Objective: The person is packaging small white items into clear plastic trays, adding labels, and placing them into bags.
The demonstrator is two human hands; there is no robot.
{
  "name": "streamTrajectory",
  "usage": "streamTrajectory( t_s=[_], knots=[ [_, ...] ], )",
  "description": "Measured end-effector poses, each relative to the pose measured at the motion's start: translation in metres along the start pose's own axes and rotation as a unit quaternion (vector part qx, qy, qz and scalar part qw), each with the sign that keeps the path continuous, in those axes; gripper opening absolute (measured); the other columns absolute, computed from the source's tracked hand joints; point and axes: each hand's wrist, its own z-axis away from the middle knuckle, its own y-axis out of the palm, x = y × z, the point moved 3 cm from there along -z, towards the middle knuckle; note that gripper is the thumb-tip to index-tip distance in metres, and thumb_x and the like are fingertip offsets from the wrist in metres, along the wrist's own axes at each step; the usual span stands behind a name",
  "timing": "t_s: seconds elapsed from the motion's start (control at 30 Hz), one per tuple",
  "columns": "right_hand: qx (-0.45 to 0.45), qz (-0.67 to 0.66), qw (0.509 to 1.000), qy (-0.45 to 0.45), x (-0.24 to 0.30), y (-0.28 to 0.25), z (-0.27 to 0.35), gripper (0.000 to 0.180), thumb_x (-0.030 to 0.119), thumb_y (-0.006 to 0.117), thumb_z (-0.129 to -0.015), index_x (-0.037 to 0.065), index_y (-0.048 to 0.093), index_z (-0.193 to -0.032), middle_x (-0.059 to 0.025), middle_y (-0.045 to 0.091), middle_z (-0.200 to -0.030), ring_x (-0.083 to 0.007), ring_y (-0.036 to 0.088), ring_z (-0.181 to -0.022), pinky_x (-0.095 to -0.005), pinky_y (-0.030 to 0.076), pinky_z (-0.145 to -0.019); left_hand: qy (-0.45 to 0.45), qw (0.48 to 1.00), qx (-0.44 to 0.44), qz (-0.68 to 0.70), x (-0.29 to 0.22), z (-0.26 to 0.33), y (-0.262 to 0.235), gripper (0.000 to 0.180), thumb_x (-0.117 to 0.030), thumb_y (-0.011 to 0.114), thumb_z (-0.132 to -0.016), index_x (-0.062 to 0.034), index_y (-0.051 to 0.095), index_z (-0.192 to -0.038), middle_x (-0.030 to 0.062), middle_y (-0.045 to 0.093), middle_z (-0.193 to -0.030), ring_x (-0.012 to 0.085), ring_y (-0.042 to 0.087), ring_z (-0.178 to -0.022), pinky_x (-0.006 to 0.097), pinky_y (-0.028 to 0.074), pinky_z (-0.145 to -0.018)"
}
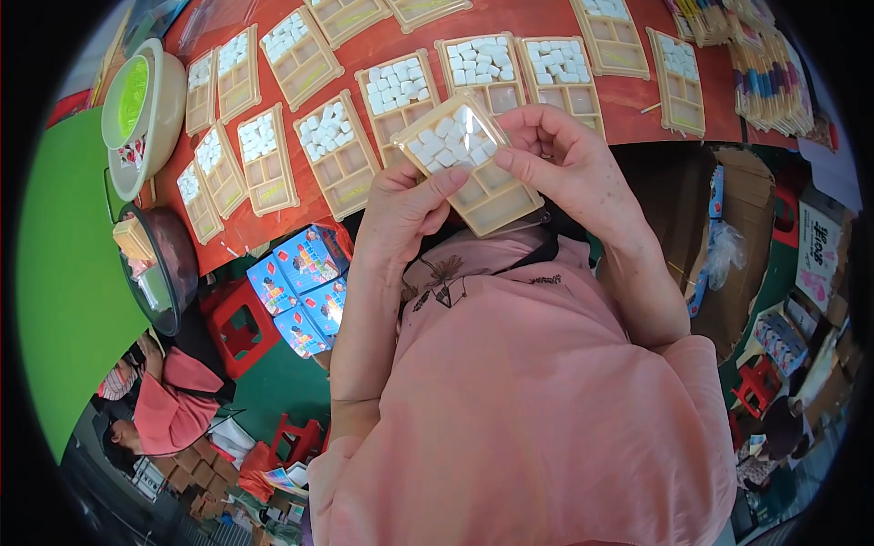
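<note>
A beige compartment tray (pixel 499 211) is held tilted above the table's near edge, between both hands. White blocky pieces (pixel 446 144) fill its large section, and a shiny clear cover lies over them. My left hand (pixel 401 214) pinches its left side, thumb on top. At the right side, my right hand (pixel 574 164) grips the edge with thumb and curled fingers. Behind it, similar trays stand in rows, such as a tray (pixel 393 123) just beyond my left hand and another tray (pixel 350 191) to its left. Several show thin yellow-green strips in their small sections.
The red table (pixel 628 114) carries bundles of coloured sticks (pixel 769 86) at right. A pale basin (pixel 168 114) with a green-filled bowl and a black bowl (pixel 177 273) stand left. Blue boxes (pixel 300 282), a red stool (pixel 238 332) and a cardboard box (pixel 751 246) are below. A person (pixel 177 414) is lower left.
</note>
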Motion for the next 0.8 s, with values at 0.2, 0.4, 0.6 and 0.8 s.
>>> streamTrajectory(
  t_s=[0.2,0.4,0.6,0.8],
  knots=[
    [-0.006,0.013,1.0,0.01,0.014,-0.006,-0.007,0.026,0.01,0.07,-0.09,0.002,0.06,-0.113,0.0007,0.062,-0.099,-0.0052,0.058,-0.087,-0.0199,0.047,-0.078,-0.018,0.999,0.023,0.019,-0.014,0.0,0.017,0.023,-0.011,0.076,-0.086,-0.0011,0.068,-0.106,-0.0025,0.062,-0.077,0.0012,0.037,-0.045,0.02,0.02,-0.038],
    [-0.065,-0.016,0.997,-0.046,0.053,-0.032,-0.046,0.023,0.012,0.072,-0.086,0.003,0.061,-0.105,0.0005,0.062,-0.09,-0.0046,0.057,-0.081,-0.0189,0.045,-0.072,-0.003,0.999,0.03,-0.012,-0.071,-0.033,0.049,0.021,-0.017,0.077,-0.086,-0.0029,0.066,-0.096,-0.0038,0.054,-0.066,0.001,0.033,-0.043,0.021,0.019,-0.038],
    [-0.084,-0.024,0.994,-0.065,0.079,-0.074,-0.136,0.019,0.019,0.07,-0.087,0.005,0.064,-0.098,0.0003,0.062,-0.083,-0.0065,0.053,-0.068,-0.0218,0.044,-0.062,0.015,0.995,0.052,-0.085,-0.131,-0.135,0.063,0.031,-0.017,0.073,-0.089,-0.0139,0.047,-0.072,-0.0079,0.037,-0.053,0.0024,0.028,-0.041,0.022,0.016,-0.036],
    [-0.123,0.053,0.991,-0.027,0.08,-0.095,-0.203,0.023,0.021,0.068,-0.088,0.005,0.062,-0.102,-0.0026,0.066,-0.085,-0.0081,0.059,-0.07,-0.0229,0.045,-0.061,-0.029,0.994,0.029,-0.098,-0.155,-0.218,0.061,0.03,-0.02,0.081,-0.08,-0.0112,0.053,-0.079,-0.0041,0.043,-0.062,0.006,0.032,-0.045,0.022,0.022,-0.038]
  ],
)
